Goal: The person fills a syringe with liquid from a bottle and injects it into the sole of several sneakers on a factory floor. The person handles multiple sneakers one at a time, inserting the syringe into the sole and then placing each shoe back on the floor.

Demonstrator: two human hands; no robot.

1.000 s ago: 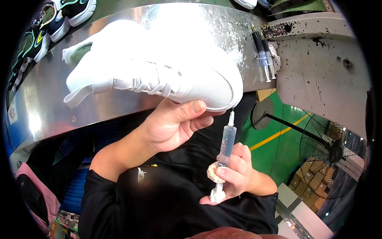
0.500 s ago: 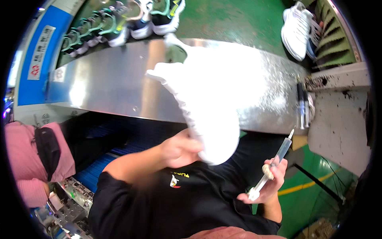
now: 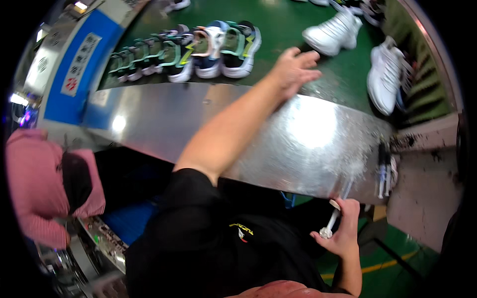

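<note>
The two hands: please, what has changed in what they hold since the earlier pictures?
The left hand has moved forward and let go; a white shoe, probably the one it held, now lies just beyond it on the green surface. The right hand still holds the syringe; two dark syringes stay on the right end of the metal table.

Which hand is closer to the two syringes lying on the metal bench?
Right. The right hand appears lower and left of the two syringes; the left hand is farther away, beside a white sneaker.

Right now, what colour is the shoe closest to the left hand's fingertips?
White; that shoe shows best in the head view.
</note>
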